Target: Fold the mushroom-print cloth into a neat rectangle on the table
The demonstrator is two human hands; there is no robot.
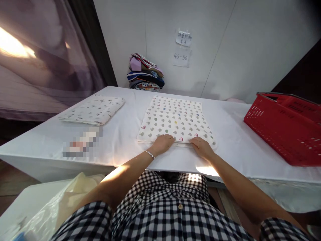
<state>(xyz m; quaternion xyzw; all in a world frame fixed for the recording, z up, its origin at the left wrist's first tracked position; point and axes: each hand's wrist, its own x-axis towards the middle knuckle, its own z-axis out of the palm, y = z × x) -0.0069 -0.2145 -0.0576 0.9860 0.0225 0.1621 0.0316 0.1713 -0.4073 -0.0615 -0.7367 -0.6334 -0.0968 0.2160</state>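
Across the white-covered table (230, 134), saw a red plastic basket (283, 129) at far right and folded mushroom-print cloth (175, 117) at centre frame; rested left hand (162, 144) and right hand (203, 148) on its near edge, with fingers (169, 137) close together; could not tell whether pinching.

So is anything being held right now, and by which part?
The left hand and right hand touch the near edge of the folded mushroom-print cloth; whether they grip it or merely rest there can't be told.

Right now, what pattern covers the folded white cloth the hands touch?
Mushroom-like shapes, mostly grey, cover the cloth; best in head view.
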